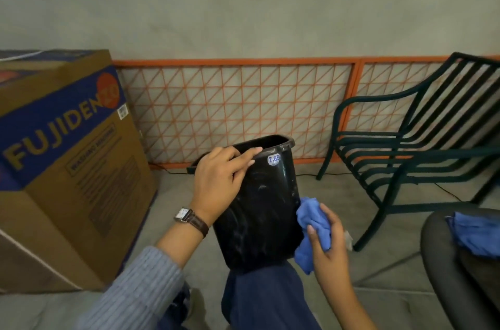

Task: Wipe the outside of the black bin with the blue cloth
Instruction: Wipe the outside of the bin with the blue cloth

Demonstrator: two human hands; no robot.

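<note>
Here, blue cloth [311, 224] against black bin [263, 210].

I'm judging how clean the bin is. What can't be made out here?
Head view:
- Far side of the black bin: faces away; base hidden behind the knee.
- Bin's inside: dark, only a sliver shows.
- Small print on the sticker: too small.
- Whether the blue cloth touches the bin: hidden by its folds.

Box [67, 167], chair [378, 152] on concrete floor [173, 202]
</note>
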